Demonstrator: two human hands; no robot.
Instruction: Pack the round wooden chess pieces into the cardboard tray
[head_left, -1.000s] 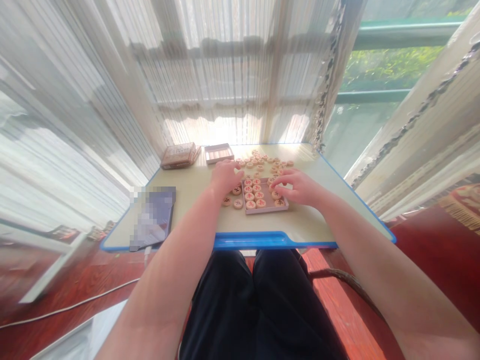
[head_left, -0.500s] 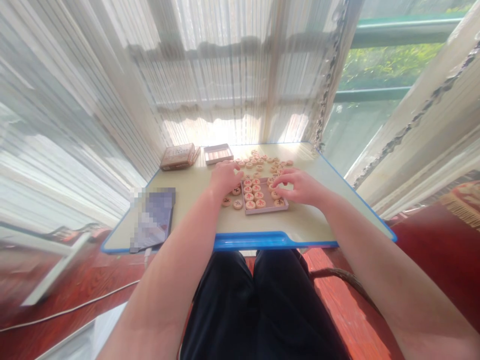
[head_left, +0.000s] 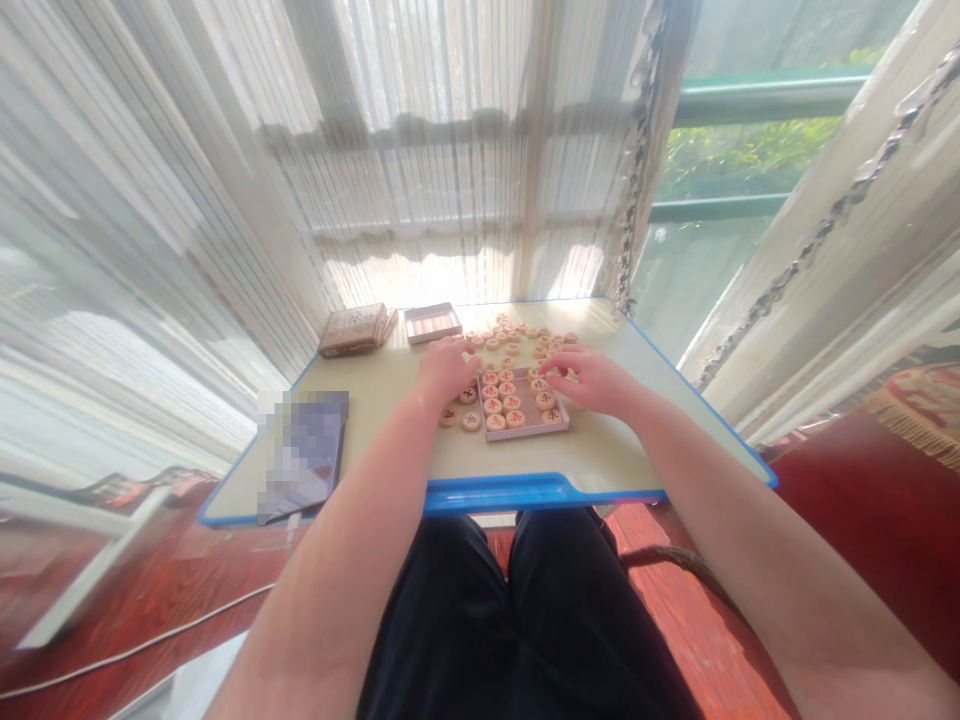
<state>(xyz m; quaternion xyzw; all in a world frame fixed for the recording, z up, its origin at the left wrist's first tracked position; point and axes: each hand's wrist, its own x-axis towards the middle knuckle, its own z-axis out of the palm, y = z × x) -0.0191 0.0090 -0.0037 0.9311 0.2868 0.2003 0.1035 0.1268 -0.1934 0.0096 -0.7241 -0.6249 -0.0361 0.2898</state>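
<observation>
Fingers (head_left: 564, 360) of the bare right hand (head_left: 595, 384) curl at the far right corner of a shallow, pale pinkish box (head_left: 527, 433), thumb and fingertips slightly parted; whether they hold a piece I cannot tell. The bare left hand (head_left: 444, 370) bends loosely near the box's far left corner, its gap narrow, any grip too indistinct to judge. Inside the box, round wooden red-lettered pieces (head_left: 513, 403) fill two columns at the left, and round wooden dark-lettered pieces (head_left: 545, 401) line the right side. Loose wooden discs (head_left: 471, 421) lie beside the box, some partly covered by the left hand, and scattered similar discs (head_left: 512, 337) spread behind it, their lettering blurred. Farther out are a second shallow pale box (head_left: 433, 322), a stack of flat brown boxes (head_left: 352, 328) and, left of the left forearm (head_left: 375, 500), a dark, partly pixelated flat device (head_left: 307, 460), all on a cream, blue-edged table (head_left: 390, 440). White striped curtains (head_left: 450, 200) hang behind. Compared with half a second ago, the table sits lower in view, and a dark-lettered piece by the right fingertips shows more clearly.
</observation>
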